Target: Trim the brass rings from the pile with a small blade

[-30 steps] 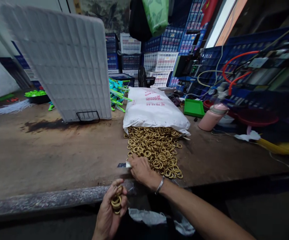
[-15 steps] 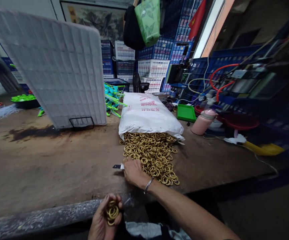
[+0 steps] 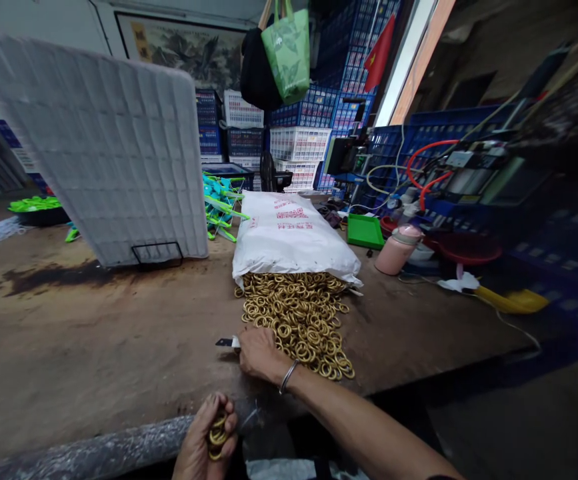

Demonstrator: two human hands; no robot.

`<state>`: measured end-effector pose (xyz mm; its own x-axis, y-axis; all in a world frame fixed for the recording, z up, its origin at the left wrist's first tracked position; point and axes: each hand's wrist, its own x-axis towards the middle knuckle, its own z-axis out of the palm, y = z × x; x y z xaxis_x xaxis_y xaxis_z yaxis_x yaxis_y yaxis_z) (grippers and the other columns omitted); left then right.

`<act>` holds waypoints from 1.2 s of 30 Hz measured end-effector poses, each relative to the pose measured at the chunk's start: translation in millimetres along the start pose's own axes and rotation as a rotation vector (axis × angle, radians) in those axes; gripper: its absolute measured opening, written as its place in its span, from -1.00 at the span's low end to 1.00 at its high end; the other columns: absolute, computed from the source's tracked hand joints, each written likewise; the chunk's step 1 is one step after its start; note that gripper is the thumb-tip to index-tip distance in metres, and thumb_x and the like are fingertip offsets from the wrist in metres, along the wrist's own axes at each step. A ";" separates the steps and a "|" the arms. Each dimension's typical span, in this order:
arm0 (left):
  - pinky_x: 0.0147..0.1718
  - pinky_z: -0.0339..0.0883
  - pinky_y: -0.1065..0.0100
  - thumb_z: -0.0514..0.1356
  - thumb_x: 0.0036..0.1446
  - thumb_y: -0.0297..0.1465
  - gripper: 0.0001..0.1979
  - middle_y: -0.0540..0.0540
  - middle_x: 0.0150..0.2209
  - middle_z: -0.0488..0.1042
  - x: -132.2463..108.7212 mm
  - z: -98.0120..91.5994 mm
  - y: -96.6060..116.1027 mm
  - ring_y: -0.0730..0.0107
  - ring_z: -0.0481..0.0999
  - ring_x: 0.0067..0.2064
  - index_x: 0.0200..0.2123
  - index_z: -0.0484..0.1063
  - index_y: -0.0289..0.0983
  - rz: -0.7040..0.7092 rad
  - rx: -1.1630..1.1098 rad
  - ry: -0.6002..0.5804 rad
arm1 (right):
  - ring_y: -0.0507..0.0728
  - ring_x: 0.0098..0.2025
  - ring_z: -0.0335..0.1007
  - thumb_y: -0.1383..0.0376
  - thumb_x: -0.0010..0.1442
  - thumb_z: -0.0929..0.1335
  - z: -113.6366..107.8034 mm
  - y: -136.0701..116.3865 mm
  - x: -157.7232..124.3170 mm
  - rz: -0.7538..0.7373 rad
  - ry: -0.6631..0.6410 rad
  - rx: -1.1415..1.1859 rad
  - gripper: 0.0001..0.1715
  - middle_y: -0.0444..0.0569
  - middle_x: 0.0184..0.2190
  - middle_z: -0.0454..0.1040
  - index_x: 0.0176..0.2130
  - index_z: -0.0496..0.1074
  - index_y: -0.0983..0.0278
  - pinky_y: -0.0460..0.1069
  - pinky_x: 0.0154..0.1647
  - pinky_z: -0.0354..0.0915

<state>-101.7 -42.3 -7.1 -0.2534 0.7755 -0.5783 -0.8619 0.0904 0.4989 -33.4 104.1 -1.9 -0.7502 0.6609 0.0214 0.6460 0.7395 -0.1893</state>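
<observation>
My left hand [image 3: 207, 437], near the table's front edge, is curled round several brass-coloured rings [image 3: 217, 433]. My right hand [image 3: 259, 350] rests at the left front side of a heap of the same rings [image 3: 293, 313], back upward. Its fingers are bent and partly hidden, so what they hold does not show. From its left side sticks out a small knife-like piece [image 3: 227, 342] with a dark slanted tip and a white part; I cannot tell whether it is gripped or lies under the hand. The rings spill from the open mouth of a white sack [image 3: 293, 243] with red print.
A white padded panel [image 3: 129, 160] stands upright at left in a black wire holder. Behind the sack are green and turquoise plastic pieces [image 3: 221, 200]. To the right stand a green tray [image 3: 365, 231], a pink bottle [image 3: 399, 250] and a yellow scoop [image 3: 511, 299]. Stacked crates [image 3: 301, 143] fill the back.
The whole view has shifted slightly, with things sitting a little lower and further left. My left fingers have closed more over the rings. The right hand stays at the heap's edge.
</observation>
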 end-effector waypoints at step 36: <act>-0.74 -0.14 0.58 0.17 -0.01 -0.20 -0.73 0.11 -0.61 0.24 -37.4 52.6 -66.4 0.68 0.13 -0.69 -0.44 0.24 -0.30 0.043 0.573 -0.336 | -0.02 -0.46 0.15 0.35 0.06 0.25 -18.6 36.5 -161.7 0.116 0.342 0.726 -0.94 -0.19 -0.53 0.28 -0.43 0.31 0.28 -0.15 -0.40 0.08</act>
<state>-12.0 -44.4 15.4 -0.0521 0.9299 -0.3641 -0.4604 0.3012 0.8351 114.1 26.6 6.0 -0.5236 0.8176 0.2393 0.3759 0.4738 -0.7964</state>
